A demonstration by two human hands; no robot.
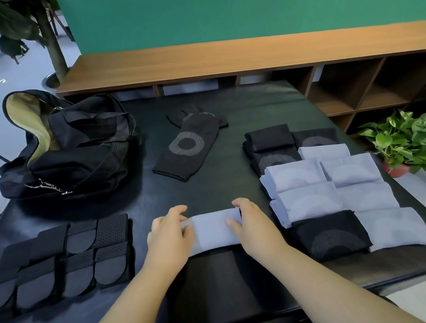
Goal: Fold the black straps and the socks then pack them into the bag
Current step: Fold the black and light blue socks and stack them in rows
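A folded light blue sock [211, 230] lies on the black table [253, 105] right in front of me. My left hand [169, 237] pinches its left end, thumb on top. My right hand [251, 224] pinches its right end the same way. An unfolded black sock with a grey ring [187, 147] lies flat further back. Folded blue and black socks [330, 193] sit in rows to the right. Folded black straps [63, 261] lie in rows to the left. The black bag [66, 150] stands open at the back left, showing a tan lining.
A wooden shelf unit [332, 80] runs behind the table below a green wall. A potted green plant [411, 142] stands on the floor at the right. A tall plant's trunk [53, 46] rises at the back left. The table's front edge is near my arms.
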